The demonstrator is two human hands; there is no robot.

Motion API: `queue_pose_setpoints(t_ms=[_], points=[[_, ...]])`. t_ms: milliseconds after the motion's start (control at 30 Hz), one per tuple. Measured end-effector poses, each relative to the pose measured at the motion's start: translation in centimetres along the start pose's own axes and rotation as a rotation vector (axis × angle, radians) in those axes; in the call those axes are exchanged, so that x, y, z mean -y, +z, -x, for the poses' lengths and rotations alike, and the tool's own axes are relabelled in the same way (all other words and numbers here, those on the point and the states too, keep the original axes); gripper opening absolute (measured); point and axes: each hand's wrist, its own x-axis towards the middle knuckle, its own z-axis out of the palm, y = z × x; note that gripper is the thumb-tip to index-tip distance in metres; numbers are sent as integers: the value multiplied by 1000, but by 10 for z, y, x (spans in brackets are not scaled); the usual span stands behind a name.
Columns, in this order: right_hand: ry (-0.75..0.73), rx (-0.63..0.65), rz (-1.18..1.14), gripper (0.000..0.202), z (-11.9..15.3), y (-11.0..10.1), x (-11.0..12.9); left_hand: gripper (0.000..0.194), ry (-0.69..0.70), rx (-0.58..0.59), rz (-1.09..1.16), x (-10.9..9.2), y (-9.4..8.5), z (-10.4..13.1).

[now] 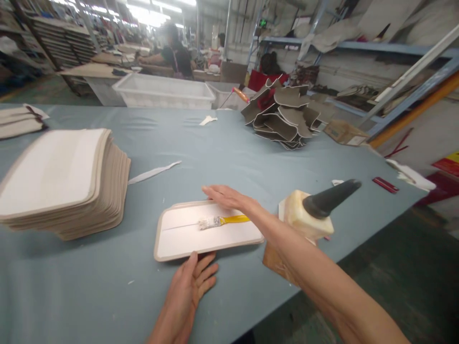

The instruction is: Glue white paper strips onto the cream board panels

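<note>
A rectangular white panel point(179, 242) with rounded corners and a beige rim lies in front of me, seemingly on a few others. On it rests a paintbrush point(216, 221) with a yellow handle and pale bristles; neither hand grips it. My left hand point(190, 282) is at the panel's near edge, fingers spread and thumb against the edge. Along the far edge my right hand point(226, 197) lies with fingers stretched out. Beside my right forearm stands a yellowish plastic bottle point(299, 210) with a black cone-shaped nozzle point(330, 199), partly hidden by the arm.
A tall stack of similar panels point(53, 177) stands at left, near a white strip point(154, 172). Dark curved pieces point(287, 114) are piled at the back right, near a cardboard box point(344, 132). A white bin point(165, 91) stands beyond the table point(215, 153); people sit further back.
</note>
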Motion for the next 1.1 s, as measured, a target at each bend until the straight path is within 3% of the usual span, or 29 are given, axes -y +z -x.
queue_pose_setpoints(t_ms=[200, 400, 600, 733, 867, 1000, 1100], points=[[4, -59, 83, 37, 44, -25, -12, 44, 54, 12, -12, 6, -6, 2], [-91, -31, 162, 35, 89, -5, -33, 50, 212, 3, -90, 22, -8, 8], [-95, 47, 352, 16, 90, 2, -40, 50, 414, -49, -374, 30, -18, 19], [-68, 117, 421, 14, 90, -4, -26, 42, 723, -60, -697, 23, -37, 27], [-9, 175, 468, 16, 90, -7, -14, 39, 1033, -31, -971, 8, -49, 14], [33, 210, 417, 32, 89, -8, -7, 44, 1172, -81, -1179, -1, -55, -6], [34, 146, 311, 39, 91, -10, 3, 49, 1234, -136, -1310, 2, -61, -11]])
